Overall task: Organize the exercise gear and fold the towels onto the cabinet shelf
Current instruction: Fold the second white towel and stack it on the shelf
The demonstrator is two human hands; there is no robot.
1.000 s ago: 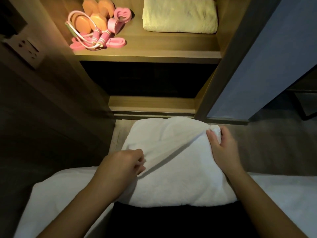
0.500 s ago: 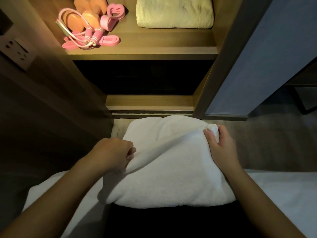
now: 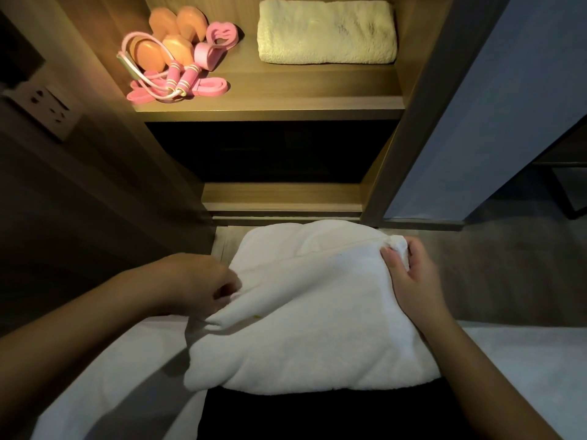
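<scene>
**Gripped at edge and corner**

Your forearms reach forward, knuckles up. Your left hand (image 3: 203, 285), fingers curled, pinches the left edge of the thick, fluffy white towel (image 3: 317, 338) on your lap. Your right hand (image 3: 413, 277) clamps its bunched far right corner. A folded cream towel (image 3: 327, 31) lies at the shelf's (image 3: 301, 90) right end.

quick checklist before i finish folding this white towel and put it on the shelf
1. Left hand grips the white towel at its near-left edge: ok.
2. Right hand pinches its far-right corner: ok.
3. Towel lying flat and squared: not ok, bunched, with a slanted fold.
4. Exercise gear grouped at the left of the shelf: ok.
5. Room for it on the cream towel: cannot tell, clearance above is out of view.
</scene>
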